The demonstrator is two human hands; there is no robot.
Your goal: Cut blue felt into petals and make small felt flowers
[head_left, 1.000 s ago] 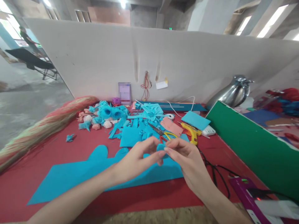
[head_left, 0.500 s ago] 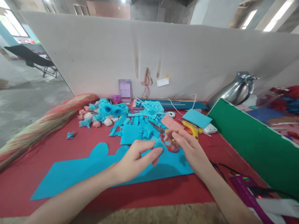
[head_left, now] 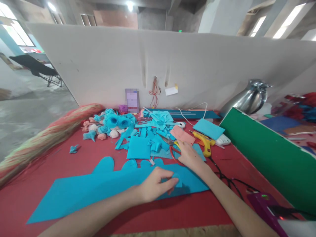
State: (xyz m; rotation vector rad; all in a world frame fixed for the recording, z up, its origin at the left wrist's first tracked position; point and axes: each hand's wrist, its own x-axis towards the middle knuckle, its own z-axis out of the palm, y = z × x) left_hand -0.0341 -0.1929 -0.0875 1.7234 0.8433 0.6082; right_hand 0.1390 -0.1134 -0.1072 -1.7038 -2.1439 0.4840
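Observation:
My left hand [head_left: 158,186] is closed in a pinch on a small blue paper piece [head_left: 179,181]; part of the piece is hidden by the fingers. Below it a long blue paper strip [head_left: 81,189] lies across the red table. Beyond the strip, my right hand [head_left: 190,154] is at the red-handled scissors [head_left: 172,151], its fingers bent over the handles, which they partly cover. The scissors lie with their blades pointing away to the left. Rounded blue paper pieces [head_left: 105,164] rest along the strip's far edge.
Blue paper scraps [head_left: 160,118] and a square blue stack [head_left: 138,147] lie mid-table. Paper flowers [head_left: 113,121] are piled at left. A yellow glue gun [head_left: 206,144], cables [head_left: 228,179], a purple box [head_left: 264,204], a green board [head_left: 266,158] and a metal jug [head_left: 247,98] stand right.
My left hand has shifted right and nearer with the small blue paper piece. The right hand has parted from it and come down onto the scissors. The view has tilted up slightly.

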